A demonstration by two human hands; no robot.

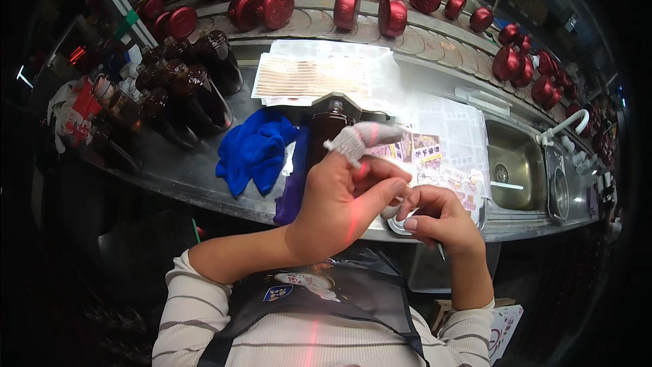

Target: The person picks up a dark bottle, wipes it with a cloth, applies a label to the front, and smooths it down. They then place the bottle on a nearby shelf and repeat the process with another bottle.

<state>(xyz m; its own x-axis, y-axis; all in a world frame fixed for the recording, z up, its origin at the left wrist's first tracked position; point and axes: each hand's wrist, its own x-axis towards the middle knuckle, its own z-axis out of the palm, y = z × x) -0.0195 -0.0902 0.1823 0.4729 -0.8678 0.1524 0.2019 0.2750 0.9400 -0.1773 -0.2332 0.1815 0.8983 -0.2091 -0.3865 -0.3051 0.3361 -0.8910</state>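
Observation:
My left hand is raised over the front of the bench, thumb and forefinger pinched together; anything between them is too small to make out. A light knitted finger cot covers one of its fingers. Close beside it, my right hand has its fingers curled, their tips near the left fingertips. A thin pointed metal tool pokes out below the right palm. Behind my left hand, a dark glass bottle stands in an angled holder. Sheets of printed stickers lie beyond my right hand.
Left of the holder lie a blue cloth and purple material. Several dark bottles stand further left. Sheets with gold strips lie behind. Red round bottles line a conveyor. A sink is at right.

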